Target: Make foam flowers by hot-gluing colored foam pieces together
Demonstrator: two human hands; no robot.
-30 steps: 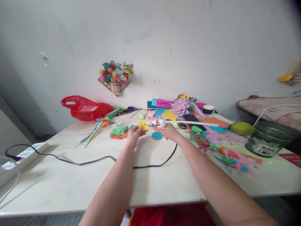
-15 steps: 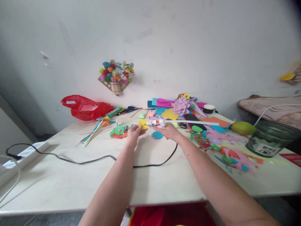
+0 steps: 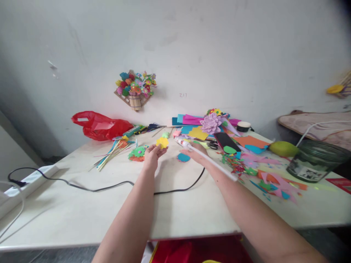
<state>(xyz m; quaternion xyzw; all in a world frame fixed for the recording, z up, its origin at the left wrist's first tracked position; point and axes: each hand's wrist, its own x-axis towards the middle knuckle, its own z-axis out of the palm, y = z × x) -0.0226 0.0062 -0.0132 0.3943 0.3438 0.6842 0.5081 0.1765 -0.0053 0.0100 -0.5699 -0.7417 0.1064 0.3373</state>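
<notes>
My left hand (image 3: 152, 154) is closed on a small yellow foam flower (image 3: 161, 142), held just above the white table (image 3: 82, 204). My right hand (image 3: 195, 152) grips a white glue gun (image 3: 183, 143) with a long white glue stick (image 3: 212, 162) trailing back over my forearm. The gun's tip points left and away, a short gap from the flower. A teal foam disc (image 3: 182, 157) lies on the table between my hands. The gun's black cord (image 3: 109, 187) runs left across the table.
Finished foam flowers (image 3: 137, 152) and coloured sticks (image 3: 112, 150) lie at the left, a red plastic bag (image 3: 100, 126) behind them. Foam sheets, a purple flower (image 3: 210, 123), a phone (image 3: 225, 140) and scraps (image 3: 255, 168) crowd the right. A dark glass jar (image 3: 312, 160) stands far right.
The glue gun has drawn away from the yellow flower and swung, so its stick now slants back over my right forearm. My left hand moved the flower slightly left.
</notes>
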